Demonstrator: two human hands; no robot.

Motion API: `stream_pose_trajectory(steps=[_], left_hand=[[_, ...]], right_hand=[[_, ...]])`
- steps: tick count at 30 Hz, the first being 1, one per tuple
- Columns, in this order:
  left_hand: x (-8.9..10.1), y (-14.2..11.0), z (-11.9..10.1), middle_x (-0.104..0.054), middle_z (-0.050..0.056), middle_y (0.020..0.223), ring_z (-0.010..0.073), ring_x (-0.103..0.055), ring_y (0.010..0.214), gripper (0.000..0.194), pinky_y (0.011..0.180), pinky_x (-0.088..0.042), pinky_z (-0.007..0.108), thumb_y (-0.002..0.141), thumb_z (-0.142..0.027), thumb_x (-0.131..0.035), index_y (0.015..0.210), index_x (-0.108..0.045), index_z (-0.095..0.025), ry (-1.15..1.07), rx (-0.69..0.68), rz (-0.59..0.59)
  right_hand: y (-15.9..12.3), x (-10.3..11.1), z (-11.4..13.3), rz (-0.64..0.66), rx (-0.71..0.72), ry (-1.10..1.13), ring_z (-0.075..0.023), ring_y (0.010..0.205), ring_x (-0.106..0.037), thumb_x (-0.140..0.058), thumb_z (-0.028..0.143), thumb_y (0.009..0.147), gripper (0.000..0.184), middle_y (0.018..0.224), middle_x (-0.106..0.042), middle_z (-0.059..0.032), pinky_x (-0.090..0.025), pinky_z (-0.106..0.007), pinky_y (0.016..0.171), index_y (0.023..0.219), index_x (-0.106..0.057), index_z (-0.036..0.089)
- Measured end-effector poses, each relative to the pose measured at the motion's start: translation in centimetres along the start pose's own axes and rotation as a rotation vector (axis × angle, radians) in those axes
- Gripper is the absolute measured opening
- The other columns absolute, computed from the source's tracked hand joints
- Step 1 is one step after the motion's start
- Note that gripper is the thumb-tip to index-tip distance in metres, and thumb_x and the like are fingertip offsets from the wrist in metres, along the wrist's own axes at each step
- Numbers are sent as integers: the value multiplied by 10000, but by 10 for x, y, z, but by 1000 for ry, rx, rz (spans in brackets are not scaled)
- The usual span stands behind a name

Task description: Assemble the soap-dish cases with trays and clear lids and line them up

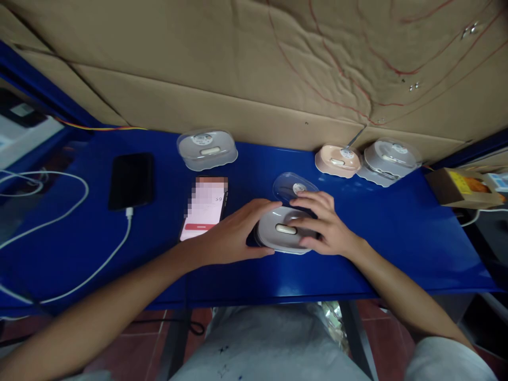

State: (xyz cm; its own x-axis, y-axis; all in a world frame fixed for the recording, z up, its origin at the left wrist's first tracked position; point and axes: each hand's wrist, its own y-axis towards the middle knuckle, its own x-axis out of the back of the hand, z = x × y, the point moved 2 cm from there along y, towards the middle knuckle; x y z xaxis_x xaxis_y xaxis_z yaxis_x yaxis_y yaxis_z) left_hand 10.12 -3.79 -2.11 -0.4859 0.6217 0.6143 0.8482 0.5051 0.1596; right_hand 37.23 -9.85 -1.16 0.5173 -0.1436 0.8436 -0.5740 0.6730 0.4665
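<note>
Creased brown cardboard [159, 42] rises behind a glossy blue tabletop [246, 286], where a grey oval lidded container [270, 239] sits at the centre of the frame.

The container could twist or slide if the hands pressed unevenly, since the tabletop looks smooth. The loose clear plastic cover [283, 186] just behind it could be nudged by the right hand's far fingertips, so close do they reach. The lit smartphone [206, 206], left of centre, could be bumped by the left forearm, which passes right beside its lower edge.

The left hand [234, 233] is curved in an open C around the container's left end, digits at its far and near edges. The right hand [331, 225] has its fingers spread and bent over the lid's right side, near the white handle [286, 229]; whether every fingertip touches, I cannot tell.
</note>
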Motion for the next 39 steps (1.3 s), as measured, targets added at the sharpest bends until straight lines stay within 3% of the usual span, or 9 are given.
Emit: stream_pose_trajectory(steps=[4,8,13,20,26,30,34,37,39], left_hand=[[-1,2,2,-477,174,1651,401,-509,1503,921,1247,-425,576,920,-525,-828,1671,-335,-326,14,13,-40],[-4,3,4,-471,179,1668,408,-498,1517,966,1243,-427,584,915,-578,-820,1686,-295,-325,34,34,-54],[-9,0,7,-350,199,1755,457,-408,1578,1230,1269,-376,632,827,-655,-871,1744,-114,-339,78,71,-33],[-2,-4,2,-556,143,1539,421,-493,1482,1269,1240,-394,643,806,-568,-921,1748,-93,-372,-12,156,114],[0,-8,-10,-443,107,1628,366,-455,1516,1033,1262,-381,604,865,-267,-872,1699,-284,-430,-114,81,244],[0,-5,-16,-561,89,1553,315,-587,1394,863,1207,-451,540,899,-184,-775,1650,-402,-389,-314,178,134],[6,-1,-19,-788,38,1139,239,-749,972,580,849,-589,338,836,-293,-879,1391,-710,-304,-761,359,99],[15,2,-16,-832,53,1000,241,-776,900,325,781,-592,297,784,-264,-908,1098,-832,-224,-1067,458,-111],[21,5,-11,-849,91,1048,291,-794,1005,282,864,-624,335,823,-243,-854,1098,-833,-185,-1211,501,-300]], right_hand=[[4,-8,10,68,29,42,-377,1469,-548,-614,701,1017,568,1445,-663,-189,-394,-591,1194,1252,-718,194],[5,-12,10,31,34,178,-321,1381,-621,-692,525,1026,376,1346,-688,-150,-516,-516,1119,1232,-710,211],[2,-2,-4,-92,-40,228,-300,1243,-678,-707,456,1022,275,1230,-678,-129,-579,-489,1053,1150,-734,214],[-5,-6,-31,-32,-135,27,-353,1369,-639,-688,511,1036,371,1351,-693,-163,-492,-601,1182,1234,-758,205],[-5,-10,-25,18,-161,-27,-342,1504,-537,-527,514,1114,455,1543,-620,-158,-345,-635,1285,1450,-658,236],[-3,-2,-12,-93,-134,0,-317,1433,-590,-420,461,1152,448,1472,-670,-126,-425,-579,1207,1527,-584,279],[0,1,-10,-46,-134,-14,-290,1376,-634,-454,343,1148,399,1413,-716,-125,-438,-532,1177,1511,-591,249],[1,-4,-16,74,-98,-50,-302,1338,-665,-515,388,1131,414,1378,-749,-138,-446,-538,1168,1492,-617,213],[1,-7,-18,87,-67,-89,-313,1293,-693,-552,424,1116,404,1329,-779,-136,-480,-536,1135,1436,-669,206]])
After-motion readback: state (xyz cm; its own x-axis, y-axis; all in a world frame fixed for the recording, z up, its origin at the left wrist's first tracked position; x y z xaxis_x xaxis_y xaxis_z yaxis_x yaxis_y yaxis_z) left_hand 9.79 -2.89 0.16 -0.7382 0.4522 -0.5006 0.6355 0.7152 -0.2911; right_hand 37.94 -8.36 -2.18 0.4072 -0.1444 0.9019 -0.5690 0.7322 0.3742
